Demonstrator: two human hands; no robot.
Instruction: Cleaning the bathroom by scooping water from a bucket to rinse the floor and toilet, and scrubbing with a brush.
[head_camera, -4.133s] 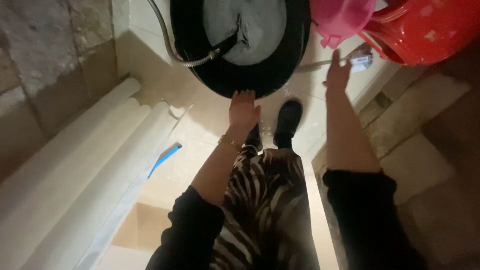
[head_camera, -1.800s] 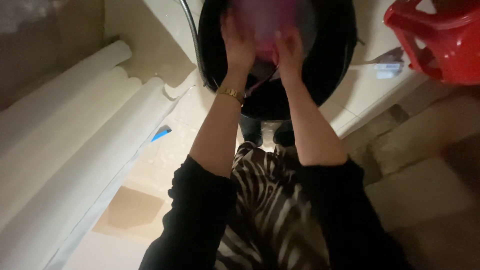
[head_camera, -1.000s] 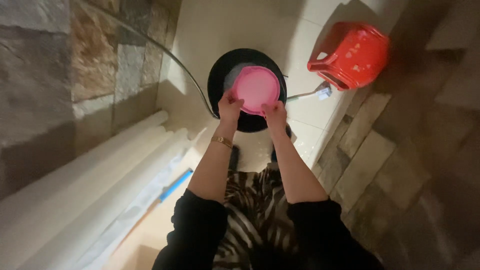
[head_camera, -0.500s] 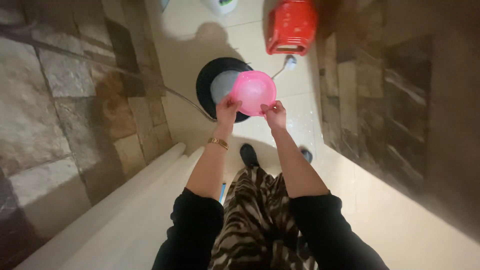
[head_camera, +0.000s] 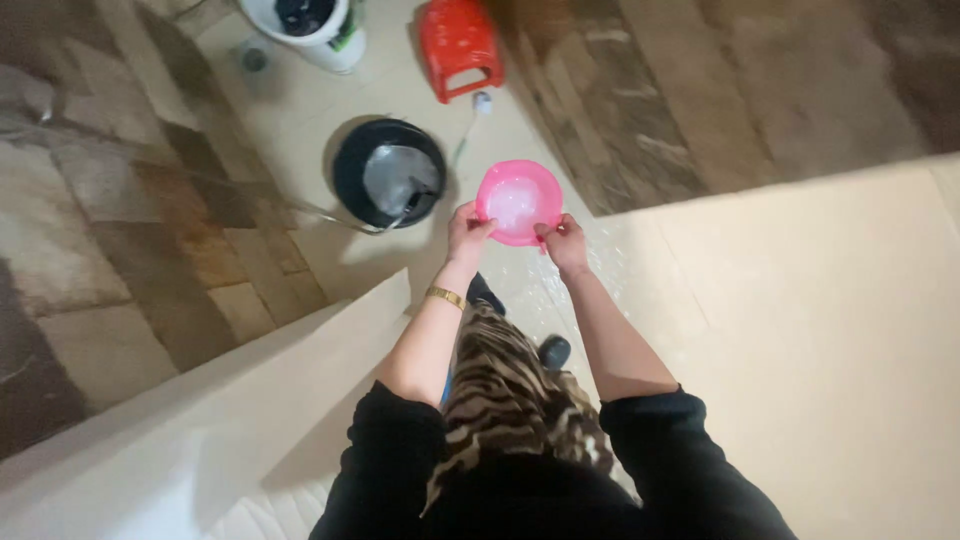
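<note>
I hold a round pink plastic basin (head_camera: 519, 201) out in front of me at about waist height, with pale liquid inside it. My left hand (head_camera: 467, 229) grips its near left rim and wears a gold bracelet at the wrist. My right hand (head_camera: 566, 242) grips the near right rim. A black tub (head_camera: 389, 174) with a grey cloth in it stands on the floor to the left of the basin, apart from it. A metal hose (head_camera: 330, 217) runs into the tub from the left.
A red plastic stool (head_camera: 459, 44) stands beyond the tub, with a brush (head_camera: 472, 118) lying beside it. A white bucket (head_camera: 308, 25) is at the far end. Stone wall on the left, pale tiled floor (head_camera: 800, 330) to the right, a white ledge (head_camera: 200, 420) at near left.
I have stood up and turned right, carrying the pink basin away from over the black tub. Both hands keep their grip on its rim.
</note>
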